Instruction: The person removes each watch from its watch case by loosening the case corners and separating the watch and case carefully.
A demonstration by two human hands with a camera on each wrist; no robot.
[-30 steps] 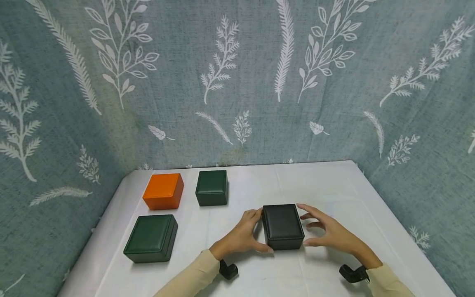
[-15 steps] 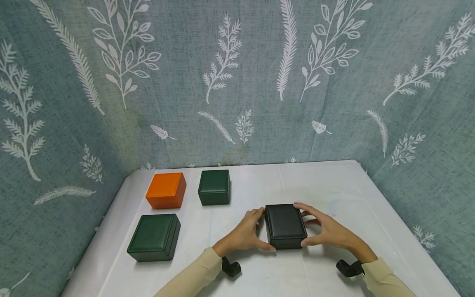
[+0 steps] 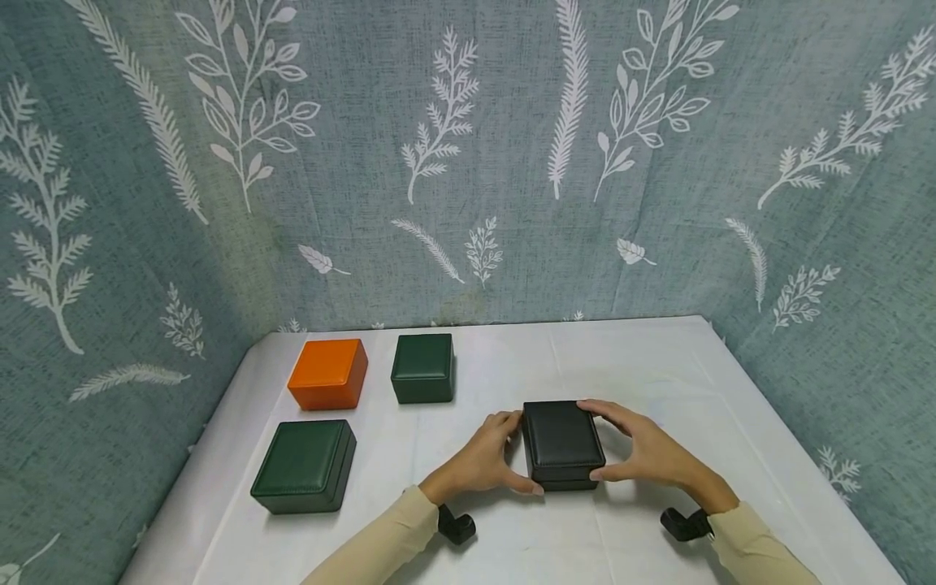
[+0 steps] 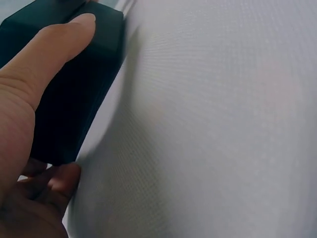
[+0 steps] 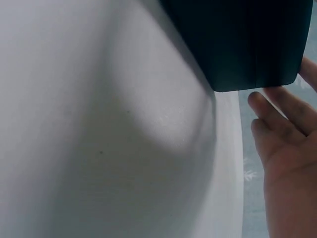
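Observation:
A black leather-look box with a stitched lid sits on the table between my hands, a seam running along its front. My left hand holds it on the left, thumb across the front face and fingertips at the back left corner. On the other side my right hand spans the box, index fingertip at the lid's back right corner and thumb at the front right corner. The left wrist view shows the left thumb pressed along the box's dark side. In the right wrist view, the right fingers reach the box's far end.
To the left stand a large green box, an orange box and a smaller green box. A white cloth covers the table. Patterned blue-green curtain encloses its back and sides.
My right hand has moved left, from just beside the black box onto its right corners. The left hand stays on the box. The head view has shifted slightly.

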